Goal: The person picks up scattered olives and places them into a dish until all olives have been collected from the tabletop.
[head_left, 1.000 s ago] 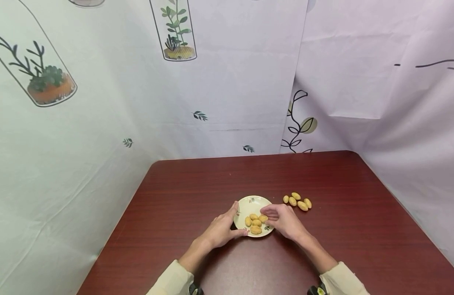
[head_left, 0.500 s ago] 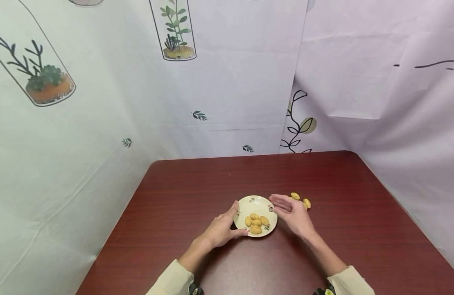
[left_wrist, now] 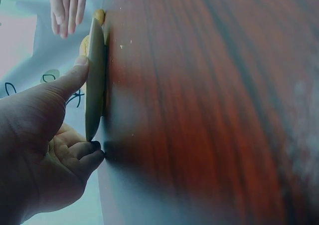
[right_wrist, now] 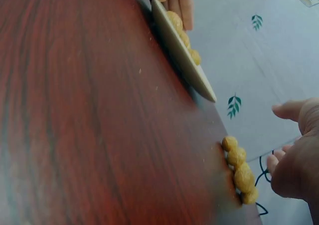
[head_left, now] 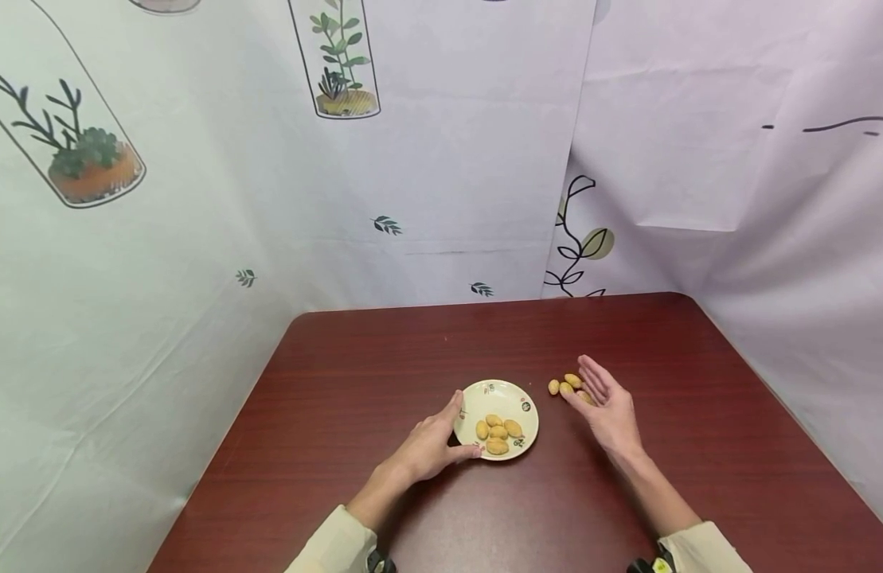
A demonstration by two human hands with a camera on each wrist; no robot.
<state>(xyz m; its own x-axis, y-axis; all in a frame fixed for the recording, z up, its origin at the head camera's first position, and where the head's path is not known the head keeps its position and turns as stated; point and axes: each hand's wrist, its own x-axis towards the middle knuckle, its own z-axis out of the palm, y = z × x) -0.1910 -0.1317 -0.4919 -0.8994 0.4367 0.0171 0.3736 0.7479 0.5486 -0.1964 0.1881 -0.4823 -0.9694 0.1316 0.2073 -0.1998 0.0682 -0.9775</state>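
Note:
A round cream plate (head_left: 484, 400) with small printed motifs sits on the table. Several yellow oval pieces (head_left: 498, 432), like baby potatoes, lie grouped on its near half. My left hand (head_left: 427, 447) grips the plate's left rim, thumb at the near edge and fingers along the side. Right of the plate, more such loose pieces (head_left: 553, 387) lie on the table. Over them hovers my right hand (head_left: 613, 418), fingers extended and thumb apart, holding nothing. It partly hides the loose pieces in the head view; the right wrist view shows a gap between hand and pieces (right_wrist: 244, 178).
The dark red-brown wooden table (head_left: 355, 374) extends to both sides of the plate. Printed white cloth (head_left: 441, 270) hangs behind its back edge and along the sides. Tiny crumbs (right_wrist: 140, 71) dot the wood.
My right hand has moved from the plate's right side, rightward and away from me, to the loose pieces, its fingers spreading. The left hand and plate stay put.

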